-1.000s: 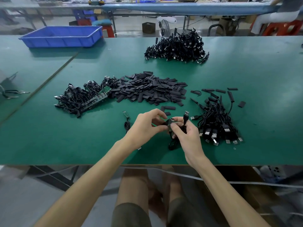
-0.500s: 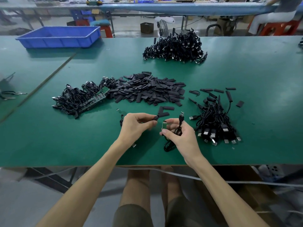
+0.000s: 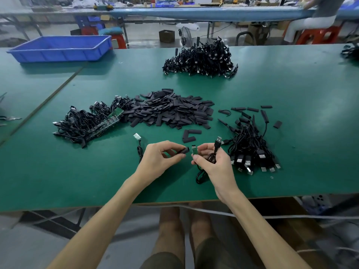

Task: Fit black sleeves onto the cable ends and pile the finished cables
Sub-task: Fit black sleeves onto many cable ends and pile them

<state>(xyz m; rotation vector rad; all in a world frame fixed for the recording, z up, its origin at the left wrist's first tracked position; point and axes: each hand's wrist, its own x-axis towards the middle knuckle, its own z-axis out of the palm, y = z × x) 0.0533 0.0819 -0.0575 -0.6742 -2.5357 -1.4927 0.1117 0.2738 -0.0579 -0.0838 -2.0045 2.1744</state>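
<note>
At a green worktable (image 3: 291,94), a person's left hand (image 3: 161,158) pinched a black sleeve (image 3: 183,151) between thumb and fingertips, its open end facing the small green circuit-board end (image 3: 194,150) of a cable (image 3: 201,174), just beside it but not yet over it. The right hand (image 3: 211,162) gripped that cable with curled fingers, its USB plug (image 3: 218,141) sticking up above the hand and a loop hanging down to the table. A heap of loose sleeves (image 3: 171,111) lay beyond the hands, a bundle of cables with bare boards (image 3: 87,123) to its left, and a pile of sleeved cables (image 3: 250,148) just right of the right hand. A larger cable pile (image 3: 202,59) and a blue tray (image 3: 60,48) sat farther back.
</note>
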